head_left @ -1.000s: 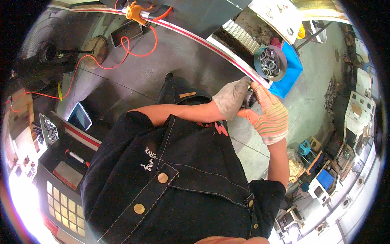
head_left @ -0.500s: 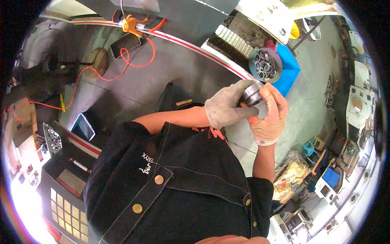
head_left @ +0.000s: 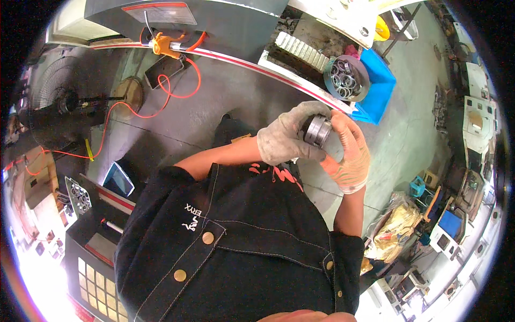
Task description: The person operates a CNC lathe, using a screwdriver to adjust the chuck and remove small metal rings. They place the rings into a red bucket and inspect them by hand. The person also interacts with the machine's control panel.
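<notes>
A shiny, grooved metal ring-shaped part (head_left: 320, 131) is held up in front of my body. My left hand (head_left: 287, 134), in a grey-white work glove, grips it from the left, the fingers curled over its top and the thumb below. My right hand (head_left: 351, 153), in a pale glove with orange and green tints, has its fingers bent against the part's right side. Part of the ring's far side is hidden by the left glove.
Beyond the hands, a round metal bowl (head_left: 331, 85) of similar rings stands by a blue bin (head_left: 382, 99). A red-striped machine edge (head_left: 257, 68) runs across the front. An orange hose (head_left: 129, 102) crosses at left, near a fan (head_left: 65, 101). Wrapped golden material (head_left: 396, 228) lies at right.
Both hands and the metal part have shifted slightly left in the picture. The part has turned, showing more of its grooved side. The whole view has also swung a little.
</notes>
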A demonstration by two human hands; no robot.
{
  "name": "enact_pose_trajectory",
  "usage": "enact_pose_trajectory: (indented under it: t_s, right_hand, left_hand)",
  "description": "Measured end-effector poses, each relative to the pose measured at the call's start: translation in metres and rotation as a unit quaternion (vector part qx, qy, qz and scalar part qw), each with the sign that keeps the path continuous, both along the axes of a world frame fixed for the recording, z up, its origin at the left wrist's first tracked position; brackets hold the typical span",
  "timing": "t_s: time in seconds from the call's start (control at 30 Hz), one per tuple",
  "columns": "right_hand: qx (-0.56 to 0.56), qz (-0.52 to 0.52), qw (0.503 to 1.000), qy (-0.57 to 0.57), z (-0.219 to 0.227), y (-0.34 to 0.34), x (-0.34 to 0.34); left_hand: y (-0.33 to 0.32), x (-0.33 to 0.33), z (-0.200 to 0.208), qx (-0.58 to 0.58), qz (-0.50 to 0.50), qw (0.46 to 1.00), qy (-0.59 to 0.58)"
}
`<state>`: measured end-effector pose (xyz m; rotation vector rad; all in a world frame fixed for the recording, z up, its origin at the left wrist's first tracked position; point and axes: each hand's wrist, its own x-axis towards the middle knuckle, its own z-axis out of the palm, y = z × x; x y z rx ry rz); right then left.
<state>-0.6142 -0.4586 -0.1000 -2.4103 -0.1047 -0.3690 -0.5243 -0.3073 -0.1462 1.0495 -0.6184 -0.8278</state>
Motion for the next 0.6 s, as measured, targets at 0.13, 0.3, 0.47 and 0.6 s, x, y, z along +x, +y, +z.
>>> enact_pose_trajectory:
  t_s: [0.13,0.3,0.47,0.6]
  right_hand:
    - [-0.032,0.015,0.999,0.033,0.005,-0.001,0.002]
    - [-0.087,-0.006,0.994,0.067,0.002,0.005,0.007]
    - [-0.150,-0.027,0.988,-0.027,-0.035,0.006,0.017]
    - [-0.118,-0.043,0.990,-0.070,-0.058,0.011,0.025]
  left_hand:
    - [0.001,0.000,0.006,0.054,-0.033,0.998,-0.014]
    - [-0.009,-0.008,-0.008,0.099,-0.057,0.991,0.071]
    - [-0.016,-0.014,-0.041,-0.019,0.078,0.982,-0.172]
    - [-0.021,-0.024,-0.050,-0.014,0.037,0.964,0.262]
